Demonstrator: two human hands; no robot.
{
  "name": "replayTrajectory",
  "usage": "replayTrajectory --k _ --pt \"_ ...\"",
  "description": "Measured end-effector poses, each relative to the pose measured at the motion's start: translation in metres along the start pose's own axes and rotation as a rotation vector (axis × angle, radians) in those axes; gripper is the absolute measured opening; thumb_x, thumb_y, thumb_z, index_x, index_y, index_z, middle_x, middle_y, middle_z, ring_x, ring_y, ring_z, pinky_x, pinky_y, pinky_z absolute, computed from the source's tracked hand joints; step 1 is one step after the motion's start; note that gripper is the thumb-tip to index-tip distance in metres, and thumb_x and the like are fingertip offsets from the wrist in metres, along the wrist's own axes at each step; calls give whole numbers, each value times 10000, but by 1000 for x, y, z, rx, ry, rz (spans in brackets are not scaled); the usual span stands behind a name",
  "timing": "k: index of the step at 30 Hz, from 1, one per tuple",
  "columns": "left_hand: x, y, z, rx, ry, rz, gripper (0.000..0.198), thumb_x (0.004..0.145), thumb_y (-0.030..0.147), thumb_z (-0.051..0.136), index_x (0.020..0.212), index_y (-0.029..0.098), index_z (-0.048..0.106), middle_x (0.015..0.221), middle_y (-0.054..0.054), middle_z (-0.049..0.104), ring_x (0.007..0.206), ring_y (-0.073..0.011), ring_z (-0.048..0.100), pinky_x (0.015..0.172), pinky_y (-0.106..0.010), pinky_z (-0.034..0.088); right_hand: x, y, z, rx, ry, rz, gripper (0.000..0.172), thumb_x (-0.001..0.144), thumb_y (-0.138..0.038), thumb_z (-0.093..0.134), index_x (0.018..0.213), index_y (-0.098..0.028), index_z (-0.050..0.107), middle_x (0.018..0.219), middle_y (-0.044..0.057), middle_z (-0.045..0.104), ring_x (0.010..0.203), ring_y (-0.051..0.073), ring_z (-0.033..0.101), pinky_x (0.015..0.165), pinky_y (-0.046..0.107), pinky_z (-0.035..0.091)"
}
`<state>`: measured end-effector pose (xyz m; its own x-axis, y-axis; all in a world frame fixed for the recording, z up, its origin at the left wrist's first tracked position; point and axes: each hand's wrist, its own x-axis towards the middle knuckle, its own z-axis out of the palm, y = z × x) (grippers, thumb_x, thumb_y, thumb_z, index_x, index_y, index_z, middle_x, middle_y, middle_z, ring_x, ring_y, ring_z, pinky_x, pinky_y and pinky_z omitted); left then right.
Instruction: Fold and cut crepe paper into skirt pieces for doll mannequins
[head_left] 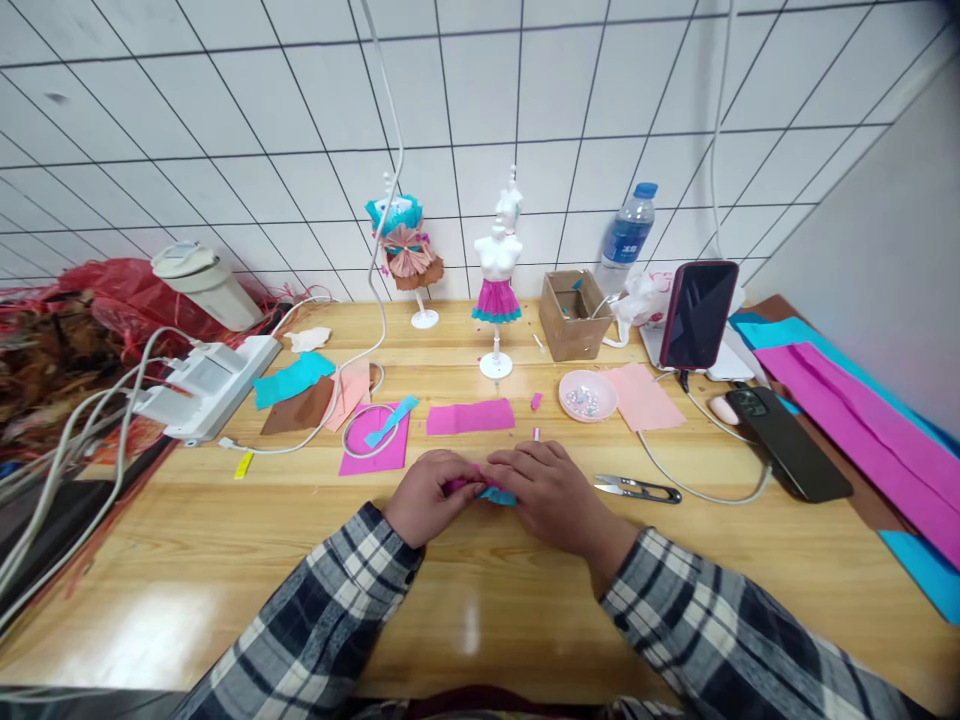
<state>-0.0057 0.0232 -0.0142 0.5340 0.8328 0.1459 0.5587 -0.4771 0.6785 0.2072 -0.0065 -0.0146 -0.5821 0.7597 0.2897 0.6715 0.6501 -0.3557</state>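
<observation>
My left hand [429, 496] and my right hand [547, 488] meet low over the wooden table [465, 590], fingers curled and pinched together on a small piece of pink and blue crepe paper [486, 489]. Just beyond them lie a pink paper strip [470, 416] and a pink square [375, 442] with a blue strip on it. A small pair of thread snips [637, 488] lies to the right of my right hand. Both sleeves are dark plaid.
Two mini mannequins stand at the back: one in a pink skirt [497, 290], one in a blue and brown dress [405, 250]. Also a cardboard box [574, 314], bead dish [588, 396], water bottle [628, 226], propped phone [697, 314], flat phone [787, 442], paper sheets [862, 420], power strip [206, 385].
</observation>
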Motion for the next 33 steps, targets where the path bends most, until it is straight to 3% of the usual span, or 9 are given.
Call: replayTrajectory --k 3,6,9,12,14,17,20,27,33 --pt "-3 1 -2 -86 -27 -24 249 892 332 521 929 201 729 783 -47 714 769 -174 615 779 -313 459 4 4 1 115 87 56 326 774 -95 564 1030 -268 668 1185 35 628 1068 238 504 946 434 338" --pt "-7 7 -8 -244 25 -58 371 940 390 402 1016 178 696 969 -80 719 922 -196 628 868 -339 451 6 3 -5 335 101 182 215 751 -99 575 884 -229 683 1013 39 673 943 202 565 886 378 392" --pt "-8 18 -14 -248 23 -106 403 814 469 598 1090 181 656 1069 -82 697 1020 -229 607 932 -361 429 7 -2 -15 526 0 460 104 781 -199 568 817 -202 666 739 8 645 688 158 557 652 288 417" --pt "-5 30 -18 -152 -21 -202 328 731 411 703 980 198 690 970 -45 721 942 -223 628 984 -385 384 6 -4 -22 707 -71 622 123 784 -279 564 798 -186 643 637 -20 577 585 130 496 545 248 359" --pt "-3 35 -19 -179 -85 -245 228 789 387 635 866 184 704 859 -32 721 840 -200 635 915 -359 423 4 -3 -24 816 -66 626 139 778 -296 562 790 -176 632 676 -13 590 624 131 509 574 247 376" --pt "-1 37 -20 -317 -173 -312 288 832 406 564 807 150 691 752 -34 685 719 -176 608 698 -278 465 2 -1 -24 933 -30 632 177 771 -320 575 845 -169 629 762 5 621 687 140 535 629 256 407" --pt "-2 37 -20 -379 -182 -356 330 831 438 556 809 133 680 689 -20 646 639 -152 570 604 -246 443 2 -1 -24 970 52 672 259 749 -332 609 954 -175 624 764 -3 611 671 134 526 628 259 413" --pt "2 46 -23 -344 -147 -342 301 778 410 635 918 153 706 877 -47 718 823 -194 623 743 -267 468 5 -7 -27 943 71 693 187 730 -315 614 834 -163 640 688 -11 577 622 123 501 588 254 393" --pt "8 48 -23 -252 -112 -277 234 818 351 581 840 158 712 812 -39 716 780 -178 622 725 -258 465 3 -11 -32 878 46 686 207 736 -297 618 889 -164 663 712 -4 599 616 117 502 582 245 395"
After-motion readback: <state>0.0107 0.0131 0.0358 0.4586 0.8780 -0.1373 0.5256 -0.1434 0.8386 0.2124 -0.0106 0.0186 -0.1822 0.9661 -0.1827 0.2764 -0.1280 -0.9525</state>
